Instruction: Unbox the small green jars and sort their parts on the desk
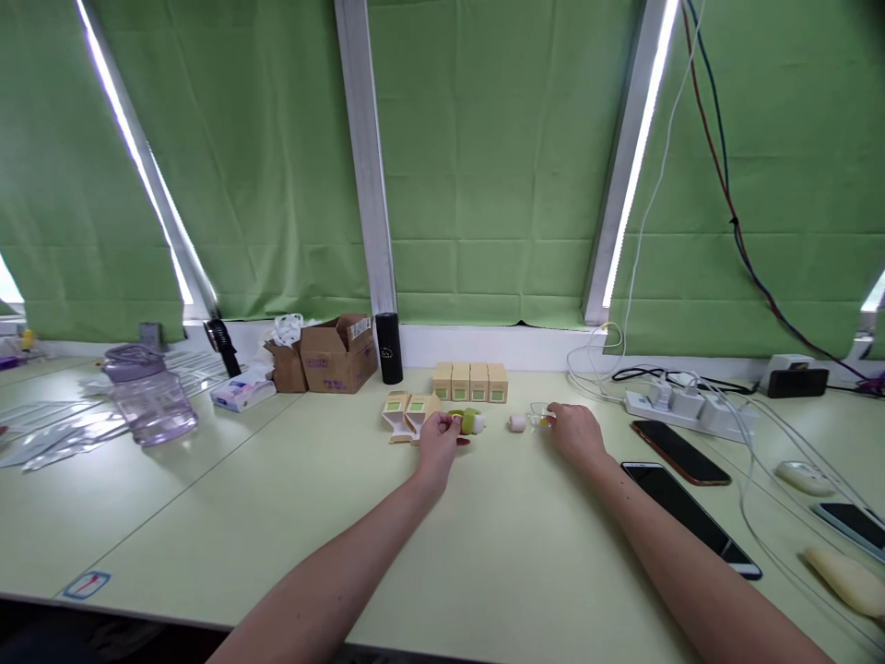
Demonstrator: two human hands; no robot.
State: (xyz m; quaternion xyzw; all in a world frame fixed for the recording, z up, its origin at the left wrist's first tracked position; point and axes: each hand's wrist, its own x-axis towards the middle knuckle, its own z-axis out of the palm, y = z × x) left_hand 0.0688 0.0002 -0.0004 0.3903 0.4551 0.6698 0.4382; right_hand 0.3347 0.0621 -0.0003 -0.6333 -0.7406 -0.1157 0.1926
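Tabletop: pale yellow-green, filling most of the lower half of the frame; a seam runs diagonally at left; a blue-edged sticker at lower left.
Window wall: green blinds across the upper half, bright slits beside the slanting frames.
Left hand: centre of frame; fingers clamped on a small green-and-white item.
Right hand: right of centre; fingertips together on a clear plastic piece.
Pale pink piece: on the tabletop, between the hands.
Small cartons: two open ones just beside the left hand; four in a row behind.
Rear, left of centre: cardboard box, black cylinder.
Left side: translucent purple jug.
Right side: power strip, cables, dark-screened phone.
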